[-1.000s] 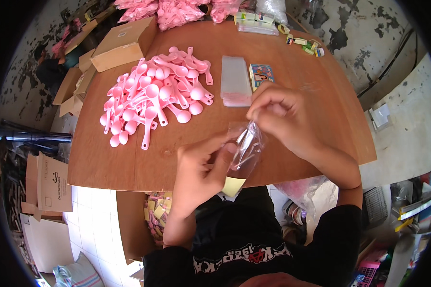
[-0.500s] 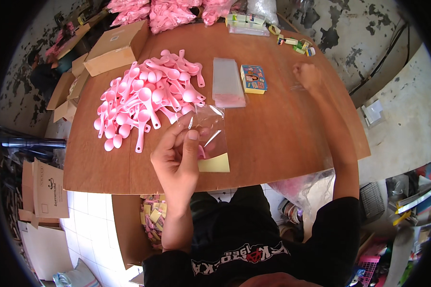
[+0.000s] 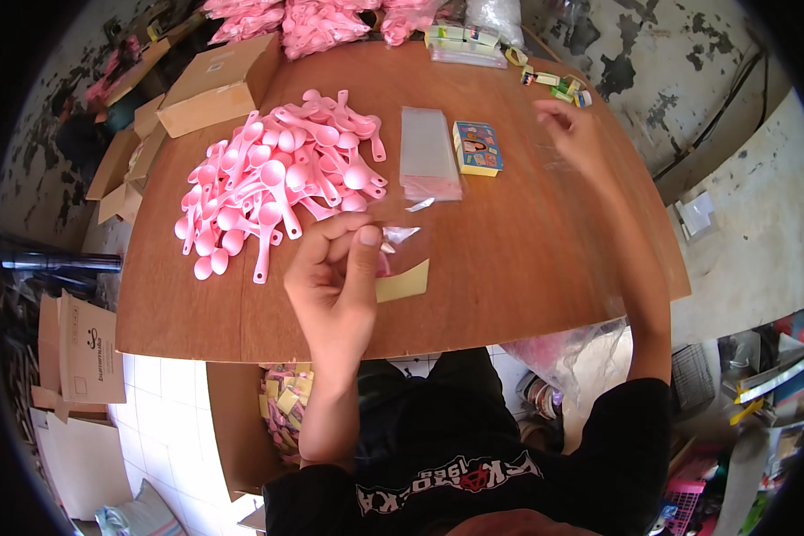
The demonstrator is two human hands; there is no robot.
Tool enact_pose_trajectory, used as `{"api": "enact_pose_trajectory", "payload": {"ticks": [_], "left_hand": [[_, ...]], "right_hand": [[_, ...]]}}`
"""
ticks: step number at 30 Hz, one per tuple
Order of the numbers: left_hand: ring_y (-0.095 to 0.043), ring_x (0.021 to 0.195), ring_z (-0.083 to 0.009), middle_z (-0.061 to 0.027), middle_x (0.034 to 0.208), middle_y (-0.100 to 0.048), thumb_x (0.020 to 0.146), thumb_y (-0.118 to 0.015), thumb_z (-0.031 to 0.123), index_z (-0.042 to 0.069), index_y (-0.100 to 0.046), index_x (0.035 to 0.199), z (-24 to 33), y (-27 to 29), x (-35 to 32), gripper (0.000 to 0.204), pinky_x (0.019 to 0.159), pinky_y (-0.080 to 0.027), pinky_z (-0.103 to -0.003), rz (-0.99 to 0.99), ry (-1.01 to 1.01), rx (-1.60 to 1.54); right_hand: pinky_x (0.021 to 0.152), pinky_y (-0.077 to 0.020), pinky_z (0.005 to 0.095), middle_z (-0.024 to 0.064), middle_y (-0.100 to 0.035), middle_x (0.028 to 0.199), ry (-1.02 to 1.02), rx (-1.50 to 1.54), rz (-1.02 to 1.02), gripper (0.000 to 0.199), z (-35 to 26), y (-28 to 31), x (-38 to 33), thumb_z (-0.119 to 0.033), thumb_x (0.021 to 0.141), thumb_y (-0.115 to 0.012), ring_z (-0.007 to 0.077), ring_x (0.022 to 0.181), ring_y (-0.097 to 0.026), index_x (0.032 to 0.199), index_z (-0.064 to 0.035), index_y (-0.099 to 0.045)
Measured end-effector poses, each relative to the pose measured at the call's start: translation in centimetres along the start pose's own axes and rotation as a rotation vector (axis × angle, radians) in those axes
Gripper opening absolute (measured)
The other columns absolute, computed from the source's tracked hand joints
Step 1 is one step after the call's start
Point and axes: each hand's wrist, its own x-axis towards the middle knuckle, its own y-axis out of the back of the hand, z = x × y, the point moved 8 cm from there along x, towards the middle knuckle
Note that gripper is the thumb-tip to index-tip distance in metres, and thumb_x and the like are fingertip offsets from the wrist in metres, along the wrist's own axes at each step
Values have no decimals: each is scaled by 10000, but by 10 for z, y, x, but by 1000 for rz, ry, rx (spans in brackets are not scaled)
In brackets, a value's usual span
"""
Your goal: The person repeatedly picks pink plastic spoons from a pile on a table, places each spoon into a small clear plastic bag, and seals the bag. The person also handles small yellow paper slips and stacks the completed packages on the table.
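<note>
My left hand (image 3: 335, 277) is closed, thumb against fingers, on the top of a clear plastic bag (image 3: 406, 257) above the table's near half. Inside the bag show a yellow card (image 3: 403, 282) and a bit of something pink, mostly hidden by my fingers. My right hand (image 3: 573, 138) is over the table's right side, thumb and fingers a little apart, with nothing visible in it. Faint clear strips (image 3: 558, 166) lie beside its wrist. Left of centre is a heap of pink spoons (image 3: 277, 174).
A stack of clear bags (image 3: 427, 147) lies beside a blue-and-yellow stack of cards (image 3: 478, 147). Tape rolls (image 3: 563, 89) sit at the far right, a cardboard box (image 3: 219, 85) at the far left. Filled pink bags (image 3: 326, 27) line the back. Below the table, an open box (image 3: 234, 429) holds packed bags.
My right hand has loosened from a fist and moved slightly up and left. The bag in my left hand has tilted and sunk flatter, its yellow card turning with it.
</note>
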Motion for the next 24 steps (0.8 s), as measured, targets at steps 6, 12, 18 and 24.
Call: {"api": "enact_pose_trajectory", "payload": {"ticks": [6, 12, 18, 24], "left_hand": [[-649, 889, -156, -136, 1085, -672, 956, -607, 27, -32, -622, 1106, -16, -21, 7, 162, 765, -519, -289, -119, 64, -64], [-599, 1096, -181, -140, 1235, -575, 913, -654, -4, -37, -575, 1210, -14, -23, 8, 309, 878, -561, -323, -318, 87, -325], [-653, 912, -102, -82, 1009, -702, 909, -666, -14, -46, -630, 1142, -41, -7, 3, 238, 792, -536, -239, -237, 145, -151], [-664, 845, -93, -84, 984, -709, 916, -670, 10, -47, -639, 1128, -50, 1, 2, 221, 712, -537, -217, -185, 202, -102]], "right_hand": [[913, -492, 327, 94, -716, 1058, 344, 420, -498, 266, -211, -66, -93, -164, 918, -677, 146, 960, -660, 1136, -12, -682], [850, -514, 302, 72, -717, 987, 243, 566, -509, 183, -233, -87, -103, -85, 902, -681, 112, 854, -652, 1055, 15, -689], [786, -546, 245, 67, -703, 941, -74, 811, -517, 159, -213, -105, -107, -67, 938, -634, 101, 878, -668, 1014, 64, -684], [789, -545, 244, 67, -687, 1014, -218, 836, -475, 203, -182, -115, -121, -64, 935, -652, 104, 897, -665, 1092, 62, -663]]}}
